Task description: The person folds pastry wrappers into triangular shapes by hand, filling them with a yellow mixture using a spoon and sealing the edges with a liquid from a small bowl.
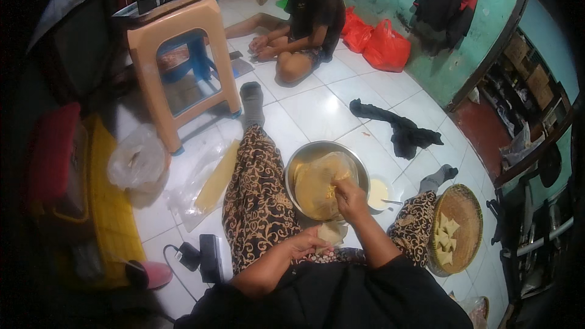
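Observation:
My left hand (305,242) holds a pale, cone-shaped folded pastry wrapper (332,234) low in front of my lap. My right hand (351,198) is over a metal bowl (368,180), its fingertips pinched together on crumbly yellow filling (332,188). A translucent plastic sheet or bag (315,187) covers much of the bowl's inside. Beside the bowl's right rim is a small bowl of cream-coloured paste (377,192) with a spoon (392,201) in it. Several folded pastries (445,237) lie in a round woven basket (468,219) right of my leg.
Left of my leg, pastry sheets (217,178) lie on plastic. A tan plastic stool (176,121) bears a tray. Another person (311,18) sits ahead on the tiles. Red bags (387,48), black cloth (402,130) and a black power adapter (188,256) are around me.

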A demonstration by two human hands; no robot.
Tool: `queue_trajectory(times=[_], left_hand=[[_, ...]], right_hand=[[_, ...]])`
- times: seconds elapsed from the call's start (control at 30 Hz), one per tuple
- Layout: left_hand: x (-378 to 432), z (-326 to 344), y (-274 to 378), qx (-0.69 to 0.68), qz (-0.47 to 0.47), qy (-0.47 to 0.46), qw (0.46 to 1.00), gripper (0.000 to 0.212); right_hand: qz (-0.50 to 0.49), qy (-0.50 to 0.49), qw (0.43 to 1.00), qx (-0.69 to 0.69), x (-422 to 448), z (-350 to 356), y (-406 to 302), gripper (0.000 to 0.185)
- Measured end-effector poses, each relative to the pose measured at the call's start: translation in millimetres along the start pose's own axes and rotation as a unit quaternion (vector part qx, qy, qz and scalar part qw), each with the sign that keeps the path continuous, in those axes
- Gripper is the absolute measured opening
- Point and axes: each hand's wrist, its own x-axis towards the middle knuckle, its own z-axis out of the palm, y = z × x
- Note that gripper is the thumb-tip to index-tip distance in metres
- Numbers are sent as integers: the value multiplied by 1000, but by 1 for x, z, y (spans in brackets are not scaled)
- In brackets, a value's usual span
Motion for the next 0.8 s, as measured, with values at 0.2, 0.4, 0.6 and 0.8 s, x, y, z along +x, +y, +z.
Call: queue_trajectory(times=[0.2,0.4,0.6,0.8], left_hand=[[0,5,3,1,-2,-7,1000,53],[3,1,2,5,-8,-11,1000,52],[2,3,1,18,-7,2,1000,52],[-7,18,17,31,-39,21,999,45]], right_hand=[[18,83,992,-98,-6,-35,24,15],[-8,53,994,-94,-8,-26,26,17],[-69,27,989,-128,-19,-6,34,22],[-142,-20,985,-98,-37,-9,25,28]])
